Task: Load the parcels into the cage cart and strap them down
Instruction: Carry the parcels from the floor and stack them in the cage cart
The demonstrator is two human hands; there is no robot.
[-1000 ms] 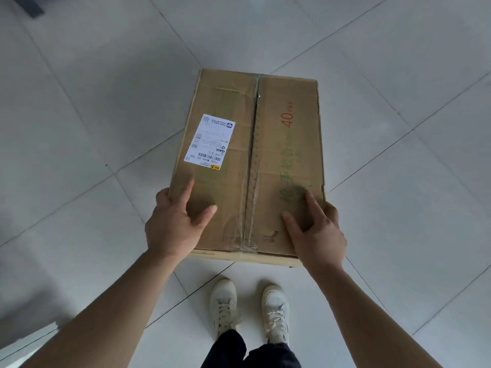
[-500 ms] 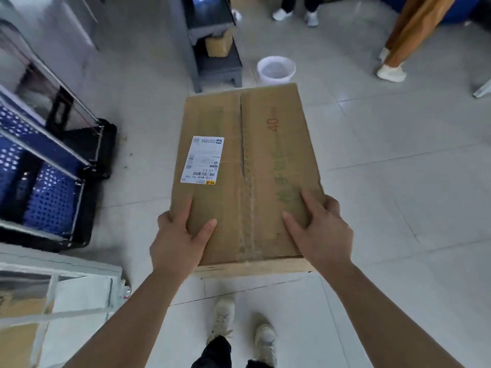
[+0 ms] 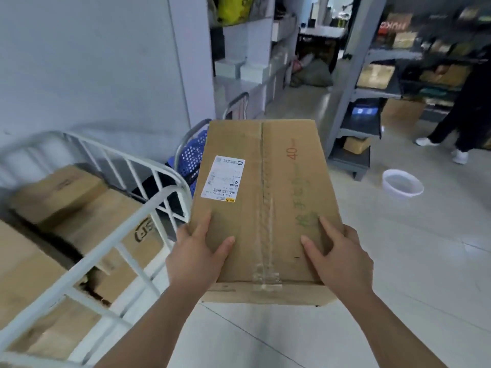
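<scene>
The person is holding a cardboard parcel (image 3: 265, 203) off the floor, just right of the white cage cart (image 3: 127, 235); the left hand (image 3: 196, 258) and right hand (image 3: 337, 261) are gripping its near corners, fingers (image 3: 310, 243) spread on top. Other boxes (image 3: 87, 208) are sitting inside the cart; a white basin (image 3: 402, 184) is lying on the floor beyond

Looks like a parcel stockroom. Metal shelving (image 3: 372, 94) stacked with boxes, a white cage cart (image 3: 114, 235) already holding cartons (image 3: 61, 192), tiled floor (image 3: 411, 261).

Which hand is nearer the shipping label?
Left. The left hand grips the box corner just below the shipping label; the right hand sits across the tape seam.
</scene>
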